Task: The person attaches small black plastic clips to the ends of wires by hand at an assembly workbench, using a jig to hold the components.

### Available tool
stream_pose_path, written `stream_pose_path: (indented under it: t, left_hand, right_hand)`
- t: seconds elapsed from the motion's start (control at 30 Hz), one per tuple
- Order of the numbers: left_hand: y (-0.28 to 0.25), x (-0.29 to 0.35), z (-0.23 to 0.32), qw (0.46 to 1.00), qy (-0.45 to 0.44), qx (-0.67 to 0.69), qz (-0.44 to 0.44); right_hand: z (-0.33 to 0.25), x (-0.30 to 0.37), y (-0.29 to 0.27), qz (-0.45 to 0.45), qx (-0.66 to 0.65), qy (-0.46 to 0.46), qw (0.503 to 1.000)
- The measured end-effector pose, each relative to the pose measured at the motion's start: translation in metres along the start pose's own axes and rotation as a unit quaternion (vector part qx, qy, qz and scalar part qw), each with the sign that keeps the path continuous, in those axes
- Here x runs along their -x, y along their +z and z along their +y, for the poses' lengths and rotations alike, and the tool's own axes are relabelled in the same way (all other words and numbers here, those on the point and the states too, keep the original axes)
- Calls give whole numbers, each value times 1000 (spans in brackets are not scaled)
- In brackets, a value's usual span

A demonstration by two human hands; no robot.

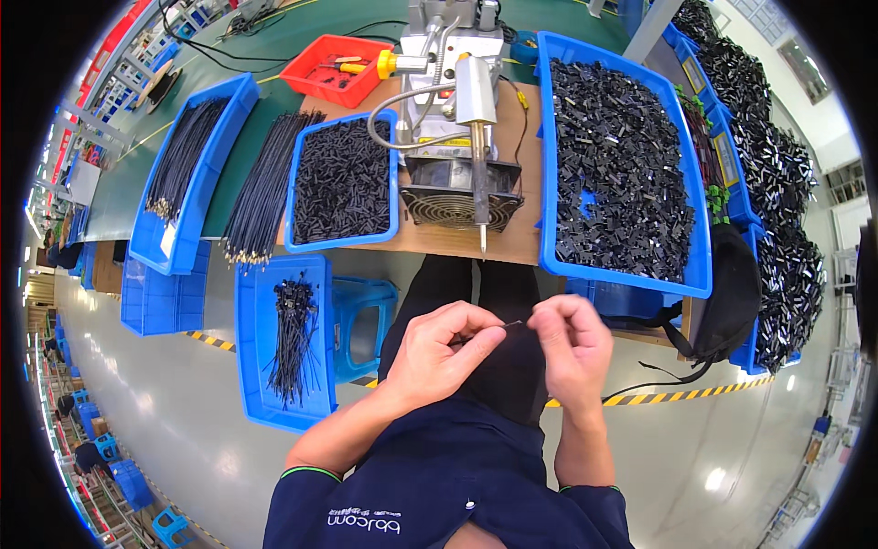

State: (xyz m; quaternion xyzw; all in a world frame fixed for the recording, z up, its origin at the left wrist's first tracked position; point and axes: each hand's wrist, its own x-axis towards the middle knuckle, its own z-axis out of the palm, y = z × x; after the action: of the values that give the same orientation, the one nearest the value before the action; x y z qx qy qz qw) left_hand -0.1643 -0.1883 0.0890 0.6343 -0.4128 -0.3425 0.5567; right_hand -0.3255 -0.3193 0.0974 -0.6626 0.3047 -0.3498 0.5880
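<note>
Above my lap, my left hand (445,352) pinches a thin black cable (513,323) between thumb and index finger. Its short bare end pokes out to the right. Close beside that end is my right hand (576,352), thumb and fingers pressed together and slightly smeared by motion. What my right fingers hold, if anything, is too small to make out. Straight ahead, over the table's near edge, a soldering iron (480,174) hangs point down from its stand (448,55), in front of a black fan (464,206).
A blue bin of short black tubes (346,178) stands left of the fan, beside loose black cables (274,192). Right sits a large bin of small black parts (626,174). A red tray (334,73) lies behind. Lower left, a blue bin (251,366) holds bundled cables on a stool (361,320).
</note>
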Motion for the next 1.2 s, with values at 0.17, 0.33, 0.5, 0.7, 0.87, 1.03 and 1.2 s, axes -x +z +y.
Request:
stream_pose_path:
  t: [0.17, 0.33, 0.5, 0.7, 0.87, 1.03, 1.2]
  left_hand:
    - [-1, 2, -2, 999, -42, 29, 13]
    - [-10, 11, -11, 997, -63, 40, -11]
    - [-8, 14, -14, 994, -64, 85, 7]
    - [-14, 14, -8, 992, -76, 98, 20]
    - [-17, 13, -13, 989, -88, 121, 11]
    - [-24, 15, -8, 990, -96, 105, 6]
    - [-29, 9, -1, 990, -99, 100, -2]
  right_hand:
    - [-16, -51, -40, 108, 118, -85, 983]
    - [-14, -124, -75, -17, 404, -141, 904]
    - [1, -170, -69, -86, 539, -63, 835]
    - [1, -184, -61, -155, 575, -64, 801]
    - [8, -186, -63, -155, 562, -66, 810]
    - [-9, -175, -70, -82, 439, -40, 894]
    - [-44, -117, -70, -75, 297, -83, 948]
